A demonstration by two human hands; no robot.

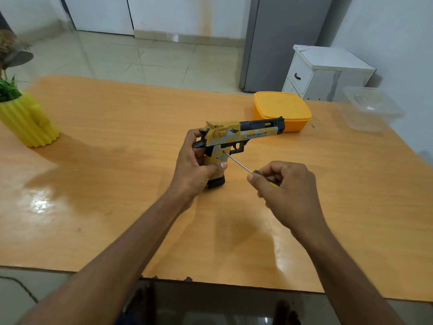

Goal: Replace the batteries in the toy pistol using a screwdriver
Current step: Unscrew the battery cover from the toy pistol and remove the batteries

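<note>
A yellow, grey and black toy pistol (243, 134) stands upright on its grip base in the middle of the wooden table (117, 160), barrel pointing right. My left hand (194, 167) is wrapped around the back of its grip, thumb across the front. My right hand (283, 186) pinches the yellow and black handle of a small screwdriver (237, 162). The thin metal shaft slants up and left, and its tip touches the side of the grip just behind the trigger. No batteries are in sight.
A closed orange plastic box (281, 109) sits just behind the barrel. A clear plastic container (372, 109) stands at the table's far right corner. A yellow ribbed plant pot (28, 120) is at the left edge. A white bedside cabinet (328, 71) stands beyond the table.
</note>
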